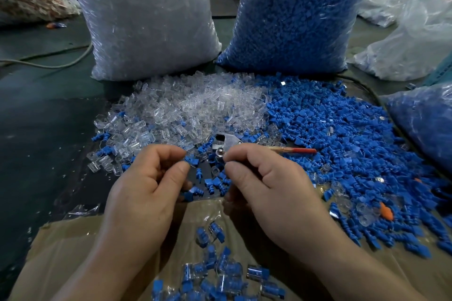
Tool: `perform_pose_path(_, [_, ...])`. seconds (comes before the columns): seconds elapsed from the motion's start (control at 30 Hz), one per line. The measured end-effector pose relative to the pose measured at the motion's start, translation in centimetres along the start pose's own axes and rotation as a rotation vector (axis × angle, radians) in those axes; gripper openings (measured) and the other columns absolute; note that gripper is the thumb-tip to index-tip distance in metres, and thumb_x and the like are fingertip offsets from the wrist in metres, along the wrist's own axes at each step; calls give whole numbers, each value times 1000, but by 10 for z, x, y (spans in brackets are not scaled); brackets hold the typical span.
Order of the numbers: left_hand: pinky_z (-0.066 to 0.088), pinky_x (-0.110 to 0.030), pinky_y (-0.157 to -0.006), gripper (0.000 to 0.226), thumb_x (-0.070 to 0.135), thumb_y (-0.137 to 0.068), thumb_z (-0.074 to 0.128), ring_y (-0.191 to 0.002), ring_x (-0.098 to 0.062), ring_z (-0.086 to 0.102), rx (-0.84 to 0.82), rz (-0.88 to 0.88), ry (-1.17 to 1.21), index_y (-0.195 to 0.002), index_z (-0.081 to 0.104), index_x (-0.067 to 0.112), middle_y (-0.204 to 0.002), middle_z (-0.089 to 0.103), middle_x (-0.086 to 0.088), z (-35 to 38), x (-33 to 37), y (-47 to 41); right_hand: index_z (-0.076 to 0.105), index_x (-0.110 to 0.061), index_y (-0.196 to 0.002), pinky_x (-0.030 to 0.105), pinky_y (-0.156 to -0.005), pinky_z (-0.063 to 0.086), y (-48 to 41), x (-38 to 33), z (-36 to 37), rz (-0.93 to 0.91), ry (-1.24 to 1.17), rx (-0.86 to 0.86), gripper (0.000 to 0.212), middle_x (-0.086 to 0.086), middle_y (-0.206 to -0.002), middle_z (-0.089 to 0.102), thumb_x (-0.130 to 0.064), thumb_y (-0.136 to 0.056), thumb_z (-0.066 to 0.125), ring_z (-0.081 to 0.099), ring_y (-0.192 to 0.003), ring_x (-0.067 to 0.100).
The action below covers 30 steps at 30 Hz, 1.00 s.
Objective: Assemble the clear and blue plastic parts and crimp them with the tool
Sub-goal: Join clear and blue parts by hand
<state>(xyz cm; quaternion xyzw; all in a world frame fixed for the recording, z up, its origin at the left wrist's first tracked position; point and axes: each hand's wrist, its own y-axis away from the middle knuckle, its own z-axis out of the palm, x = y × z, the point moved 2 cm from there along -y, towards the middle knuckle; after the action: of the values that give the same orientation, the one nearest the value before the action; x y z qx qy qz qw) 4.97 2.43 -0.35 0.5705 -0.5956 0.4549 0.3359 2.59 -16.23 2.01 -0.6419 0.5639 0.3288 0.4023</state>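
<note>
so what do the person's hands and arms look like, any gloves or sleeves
Both the left hand and the right hand are bare, with no gloves, rings or watch in view. The forearms are bare too, with no sleeve showing down to the bottom edge of the picture.

Clear bag (146, 19), blue bag (293, 14) block rear; mat (44, 129) free.
</note>
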Motion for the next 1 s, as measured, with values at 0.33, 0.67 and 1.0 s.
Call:
perform_pose_path(0.33, [59, -28, -64, 41, 26, -63, 74, -79, -20, 76, -167, -188, 536, -104, 78, 29, -96, 76, -11, 3, -2, 0, 71, -35, -97, 33, -67, 60, -1, -4, -2, 34, -396, -63, 13, -6, -79, 70, -26, -91, 64, 67, -71, 11])
perform_pose_path(0.67, [58, -28, -60, 37, 36, -63, 77, -76, -24, 75, -192, -193, 586, -98, 77, 24, -96, 76, -14, 5, 1, 1, 66, -35, -95, 31, -63, 60, 0, -4, 0, 62, -294, -21, 14, -8, -79, 69, -22, -94, 64, 68, -69, 10])
perform_pose_path(1.0, [59, -36, -57, 19, 25, -72, 63, -63, -27, 70, -259, -198, 510, -86, 75, 28, -76, 73, -18, 9, 10, 5, 50, -46, -120, 16, -83, 46, 0, -8, 3, -143, 166, 39, 33, -29, -111, 53, -53, -88, 47, 55, -103, -4])
